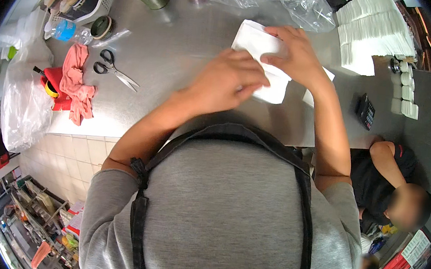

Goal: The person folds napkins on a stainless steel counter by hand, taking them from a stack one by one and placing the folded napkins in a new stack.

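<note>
A stack or folded piece of white paper napkins (254, 39) lies on the steel table before me, with a lower flap (272, 92) towards my body. My right hand (299, 57) holds its right side, thumb and fingers spread across the paper. Over its left edge is my left hand (232, 78), fingers curled and slightly blurred; whether it pinches the paper is hidden. Another white paper piece (309, 98) shows partly beneath my right wrist.
Scissors (116, 71), a pink cloth (75, 82) and a plastic bottle (68, 31) lie left on the steel table (177, 49). Stacked white napkins (373, 29) and a calculator (365, 112) are right. Clear plastic bags (302, 4) lie behind. A person (382, 181) sits at right.
</note>
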A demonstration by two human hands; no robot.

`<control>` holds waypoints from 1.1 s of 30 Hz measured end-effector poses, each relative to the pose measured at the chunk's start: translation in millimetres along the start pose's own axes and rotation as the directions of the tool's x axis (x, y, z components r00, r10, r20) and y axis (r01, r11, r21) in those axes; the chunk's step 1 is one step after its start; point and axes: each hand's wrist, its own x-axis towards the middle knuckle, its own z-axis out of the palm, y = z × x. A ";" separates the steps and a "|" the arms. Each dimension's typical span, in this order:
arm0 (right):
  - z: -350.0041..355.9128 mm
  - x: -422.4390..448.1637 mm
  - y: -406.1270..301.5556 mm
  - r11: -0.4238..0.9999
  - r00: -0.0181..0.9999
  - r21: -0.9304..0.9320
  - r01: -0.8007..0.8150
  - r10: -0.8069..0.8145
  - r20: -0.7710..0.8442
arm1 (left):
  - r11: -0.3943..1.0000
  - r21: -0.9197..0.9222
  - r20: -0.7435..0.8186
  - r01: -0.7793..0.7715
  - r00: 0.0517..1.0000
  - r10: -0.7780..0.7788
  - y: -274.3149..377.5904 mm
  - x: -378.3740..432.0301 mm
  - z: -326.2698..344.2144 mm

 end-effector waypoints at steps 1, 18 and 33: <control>-0.5 6.1 -0.6 0.999 0.996 -0.038 -0.038 0.041 0.084 | 0.999 0.041 0.053 -0.024 0.998 0.022 1.3 -4.3 11.2; -37.1 -134.0 118.3 0.615 0.661 0.695 -0.372 0.701 -0.267 | 0.999 0.036 0.060 0.001 0.998 -0.003 0.5 -8.7 28.5; 11.9 -176.4 163.5 0.641 0.554 0.451 -0.622 0.766 -0.325 | 0.998 0.053 0.091 0.017 0.996 -0.022 3.3 -7.2 25.4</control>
